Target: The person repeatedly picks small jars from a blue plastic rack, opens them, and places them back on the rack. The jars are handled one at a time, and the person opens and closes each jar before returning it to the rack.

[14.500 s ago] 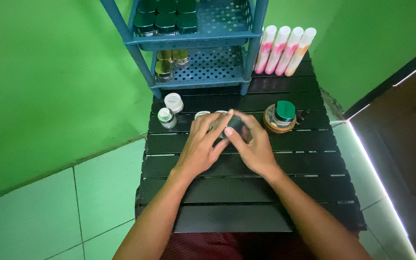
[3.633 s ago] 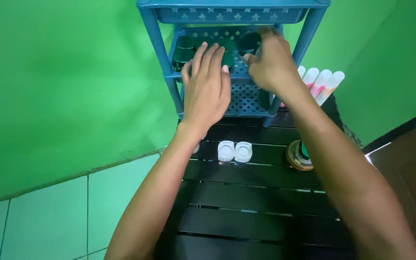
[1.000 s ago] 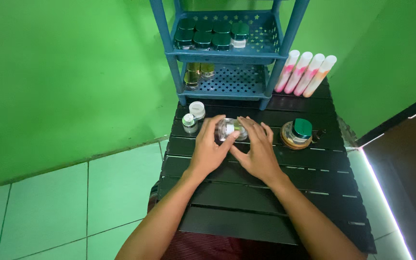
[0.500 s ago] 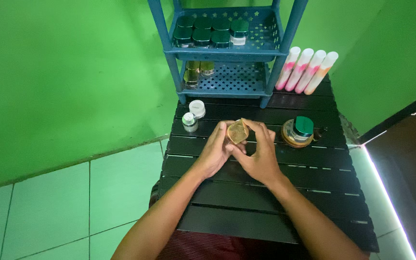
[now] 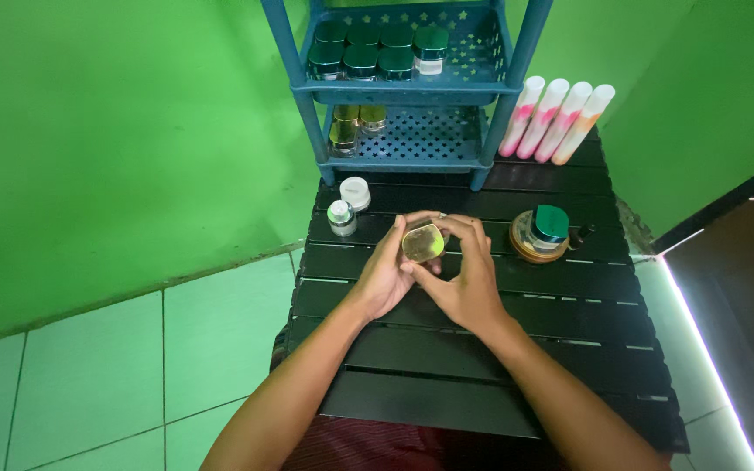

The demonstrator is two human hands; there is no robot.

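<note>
At centre frame, above the black slatted worktop, we see the left hand and right hand, fingers curled closed around a small glass jar, gold underside up; green-lidded jars already fill the blue perforated plastic shelf, while one green-capped jar waits at right

Home corner: green walls, tiled floor, cosmetics rack.

Single head view, looking steeply down, close over black slatted table, facing blue rack.
</note>
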